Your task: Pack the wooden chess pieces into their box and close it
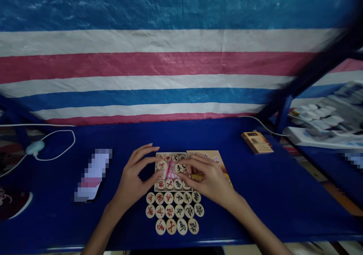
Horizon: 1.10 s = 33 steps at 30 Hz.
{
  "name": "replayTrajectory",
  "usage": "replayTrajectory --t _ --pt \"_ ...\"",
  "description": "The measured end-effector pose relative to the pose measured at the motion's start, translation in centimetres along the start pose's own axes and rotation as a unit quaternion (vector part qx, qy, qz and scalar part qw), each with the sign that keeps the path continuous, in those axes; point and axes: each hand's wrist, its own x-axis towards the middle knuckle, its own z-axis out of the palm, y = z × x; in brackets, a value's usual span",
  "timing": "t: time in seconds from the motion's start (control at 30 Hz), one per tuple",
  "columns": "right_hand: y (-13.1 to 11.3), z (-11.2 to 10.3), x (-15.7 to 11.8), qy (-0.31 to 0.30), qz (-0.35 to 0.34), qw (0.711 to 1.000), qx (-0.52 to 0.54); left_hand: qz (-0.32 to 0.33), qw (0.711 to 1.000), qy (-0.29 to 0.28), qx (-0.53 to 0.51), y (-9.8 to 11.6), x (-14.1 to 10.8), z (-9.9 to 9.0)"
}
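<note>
Seen from above: left hand (133, 179) with fingers spread and thumb resting at the edge of a small tray (157, 172) of round wooden chess discs bound by a red rubber band (169, 169), right hand (207, 177) apparently pinching that band, its grip partly hidden. Roughly half packed, by the look of it: some discs already in the tray, three rows of loose discs (174, 211) lying just in front, near the table edge. All on a blue table (269, 194), with a blurred phone (92, 175) left, a small box (256, 141) right, and a blue, white and pink striped tarp (170, 58) behind.
</note>
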Motion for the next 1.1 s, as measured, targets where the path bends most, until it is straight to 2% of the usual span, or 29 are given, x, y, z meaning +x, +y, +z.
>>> replayTrajectory --t 0.07,0.17,0.33,0.47,0.77,1.1 --pt "-0.6 0.3 -1.8 0.048 0.019 0.999 0.006 -0.022 0.999 0.038 0.013 0.7 -1.9 -0.1" --pt "-1.0 1.3 -5.3 0.095 0.042 0.995 -0.003 -0.051 0.996 0.059 0.032 1.5 -5.2 0.3" --pt "-1.5 2.4 -9.1 0.090 0.021 0.994 -0.060 -0.034 0.993 0.050 0.100 1.8 -8.2 0.5" --pt "-1.7 2.4 -9.4 0.060 -0.009 0.992 -0.109 -0.043 0.990 0.030 0.128 1.7 -8.6 0.1" --pt "-2.3 2.2 -9.0 0.045 -0.001 0.993 -0.105 0.016 0.988 0.014 0.155 2.2 -8.5 0.5" --pt "-2.4 2.0 -9.0 0.025 0.007 0.997 -0.075 -0.030 0.995 -0.055 0.074 1.8 -8.4 0.3"
